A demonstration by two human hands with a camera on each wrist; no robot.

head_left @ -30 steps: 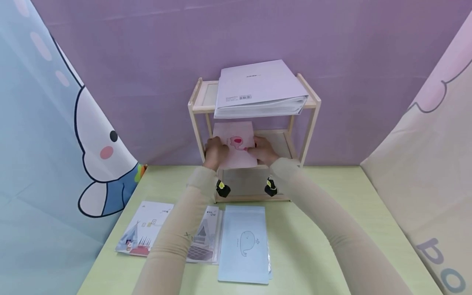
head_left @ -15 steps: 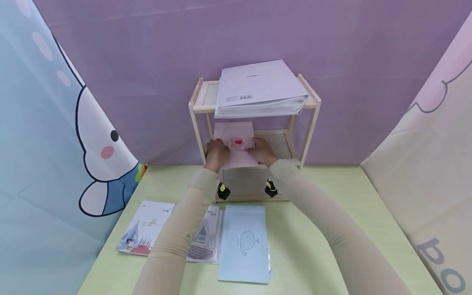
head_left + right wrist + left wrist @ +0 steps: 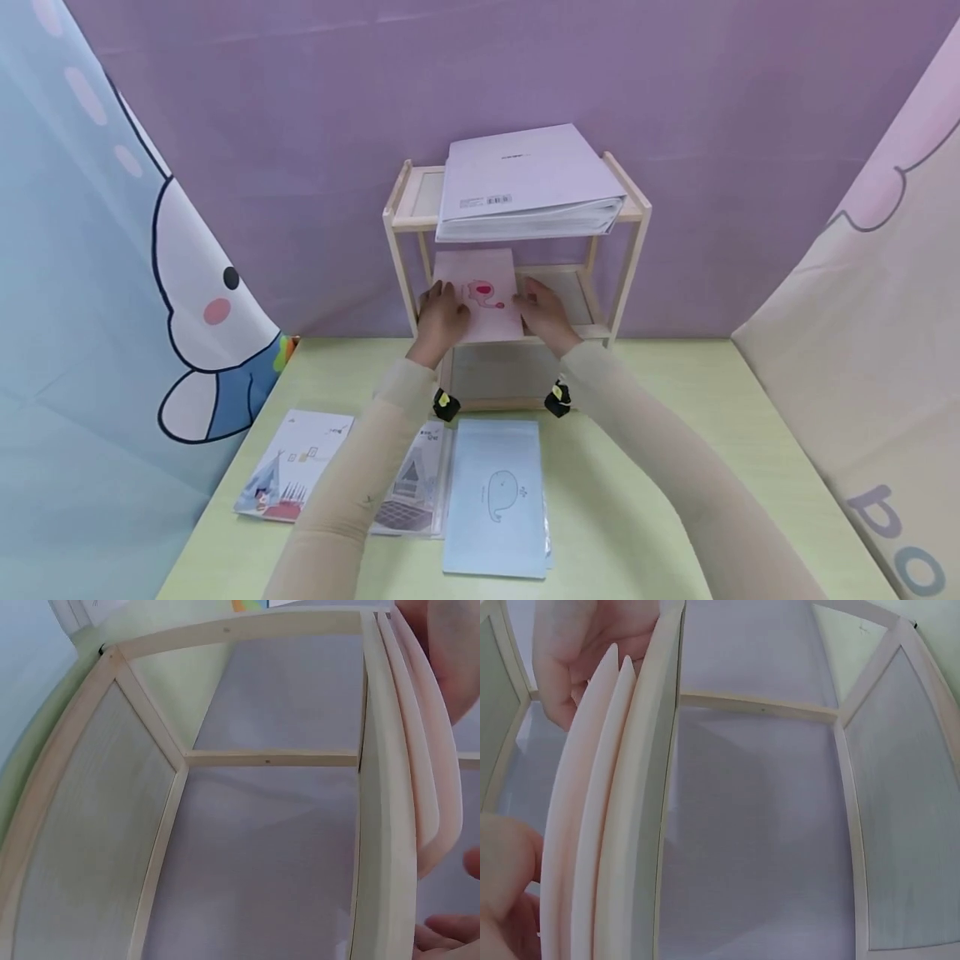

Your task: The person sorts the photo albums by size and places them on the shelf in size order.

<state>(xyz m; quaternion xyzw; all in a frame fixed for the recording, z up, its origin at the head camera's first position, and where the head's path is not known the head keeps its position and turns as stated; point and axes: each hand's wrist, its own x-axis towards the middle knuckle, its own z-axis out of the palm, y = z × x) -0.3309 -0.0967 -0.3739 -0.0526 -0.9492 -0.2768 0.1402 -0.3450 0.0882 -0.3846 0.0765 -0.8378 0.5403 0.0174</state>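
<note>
Where the wooden rack (image 3: 632,275) stands, the pink book (image 3: 487,279) with the red elephant lies on its middle shelf, front edge about at the shelf's front, nearer the left post. Its edge shows two pink layers; can't tell whether that's a second book underneath. Left hand (image 3: 441,318) over the book's left edge, fingers loosely bent, thumb at the cover; can't tell how firmly it touches, no grip visible to me. Right hand (image 3: 545,313) just beside the right edge, fingers relaxed and a bit apart, holding nothing. Beige sleeves (image 3: 652,454) on both arms, black pieces (image 3: 558,400) with yellow marks below the wrists. Thick white album (image 3: 525,175) sits on the top shelf, slightly skewed, barcode on the cover, page edges facing front. Blue book (image 3: 495,467) with a whale lies on the green table (image 3: 637,517) in front of the rack, something thin poking out under its right side. White picture books (image 3: 300,458) show on both sides of the left sleeve, can't count them. Purple cloth (image 3: 315,167) hangs behind, a cartoon rabbit on the left one.
</note>
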